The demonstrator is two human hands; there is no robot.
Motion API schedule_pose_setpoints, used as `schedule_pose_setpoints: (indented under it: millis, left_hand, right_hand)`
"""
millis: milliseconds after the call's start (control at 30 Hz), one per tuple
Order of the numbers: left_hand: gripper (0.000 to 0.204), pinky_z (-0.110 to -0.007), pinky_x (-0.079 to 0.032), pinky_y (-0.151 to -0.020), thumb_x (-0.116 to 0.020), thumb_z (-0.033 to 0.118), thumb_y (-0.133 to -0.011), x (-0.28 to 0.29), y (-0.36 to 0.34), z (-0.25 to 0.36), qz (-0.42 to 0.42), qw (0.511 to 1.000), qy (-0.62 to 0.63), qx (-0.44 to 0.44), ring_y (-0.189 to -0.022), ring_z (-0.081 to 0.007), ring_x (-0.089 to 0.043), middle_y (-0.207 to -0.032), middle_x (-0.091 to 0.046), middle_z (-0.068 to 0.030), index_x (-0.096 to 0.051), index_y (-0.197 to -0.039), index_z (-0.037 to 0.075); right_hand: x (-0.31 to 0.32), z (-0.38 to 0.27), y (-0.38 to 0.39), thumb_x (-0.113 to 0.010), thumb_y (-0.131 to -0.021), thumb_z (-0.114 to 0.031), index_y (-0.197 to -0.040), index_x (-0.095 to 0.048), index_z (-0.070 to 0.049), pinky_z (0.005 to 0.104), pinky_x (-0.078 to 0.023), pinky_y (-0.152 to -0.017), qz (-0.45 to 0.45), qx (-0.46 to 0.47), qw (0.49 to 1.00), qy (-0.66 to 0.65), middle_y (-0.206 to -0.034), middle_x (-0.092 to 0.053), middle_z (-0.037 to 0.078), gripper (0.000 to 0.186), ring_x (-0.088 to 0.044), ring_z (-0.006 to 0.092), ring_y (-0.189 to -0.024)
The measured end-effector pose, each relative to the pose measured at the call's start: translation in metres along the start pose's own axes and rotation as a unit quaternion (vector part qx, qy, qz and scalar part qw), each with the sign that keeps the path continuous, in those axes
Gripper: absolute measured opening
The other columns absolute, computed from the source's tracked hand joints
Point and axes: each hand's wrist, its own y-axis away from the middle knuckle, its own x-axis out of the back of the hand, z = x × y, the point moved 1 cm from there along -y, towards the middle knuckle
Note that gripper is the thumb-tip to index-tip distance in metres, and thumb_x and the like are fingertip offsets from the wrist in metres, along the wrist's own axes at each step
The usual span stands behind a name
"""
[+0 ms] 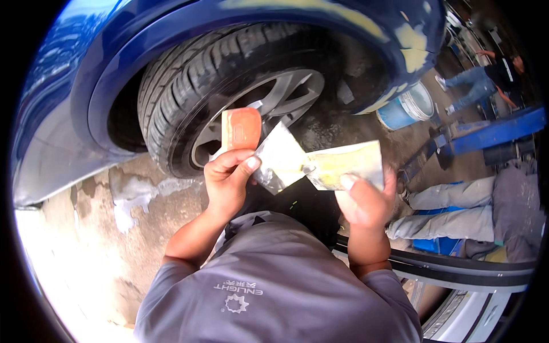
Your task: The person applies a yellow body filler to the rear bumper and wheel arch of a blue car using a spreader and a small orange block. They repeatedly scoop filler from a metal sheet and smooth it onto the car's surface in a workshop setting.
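Note:
My left hand is closed in a pinch. Rising from its fingers is an orange block-like piece with a pale edge, and by the thumb sits a whitish, smeared flat plate, tilted on its corner. My right hand grips a rectangular flat spreader smeared with yellowish paste, its thumb on the front face. The spreader's inner end meets the whitish plate, with a small dark lump where they touch. Both hands are in front of my torso, before the car wheel.
A blue car's fender with yellowish filler patches arches over the tyre. A blue-and-white bucket stands right of it, near a blue lift arm. Another person's grey-trousered legs are at right; a second person is farther back.

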Motion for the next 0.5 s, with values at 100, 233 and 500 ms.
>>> schedule_pose_setpoints:
  millis: [100, 233, 500]
  left_hand:
    - [0.012, -0.022, -0.049, -0.056, -0.073, 0.009, -0.092, 0.002, 0.006, 0.006, 0.006, 1.0, 0.016, 0.013, -0.064, -0.0064, -0.059, -0.081, -0.071, -0.0038, -0.074, -0.098, -0.001]
    - [0.011, -0.021, -0.048, -0.056, -0.073, 0.009, -0.092, 0.011, 0.026, 0.004, 0.03, 0.999, 0.013, 0.037, -0.062, -0.0049, -0.057, -0.078, -0.071, -0.0016, -0.075, -0.098, 0.0]
    - [0.016, -0.022, -0.047, -0.055, -0.072, 0.015, -0.094, 0.016, 0.022, -0.001, -0.103, 0.982, 0.067, 0.141, -0.066, -0.0044, -0.058, -0.081, -0.07, 0.0005, -0.075, -0.102, 0.002]
  right_hand:
    - [0.03, 0.041, 0.015, -0.06, -0.086, 0.0, -0.105, -0.067, 0.007, 0.0245, -0.046, -0.067, -0.103, -0.15, 0.917, 0.355, -0.084, -0.065, 0.002, 0.021, -0.055, 0.0058, -0.077]
    - [0.018, 0.022, 0.011, -0.051, -0.084, 0.01, -0.115, -0.062, 0.008, 0.0418, -0.051, -0.095, -0.019, -0.028, 0.998, 0.055, -0.11, -0.068, 0.019, 0.033, -0.067, 0.0268, -0.101]
    - [0.078, 0.063, 0.034, -0.061, -0.089, 0.004, -0.13, -0.052, 0.002, 0.033, -0.05, -0.09, 0.068, -0.142, 0.979, 0.132, -0.111, -0.063, 0.007, 0.042, -0.061, 0.0147, -0.099]
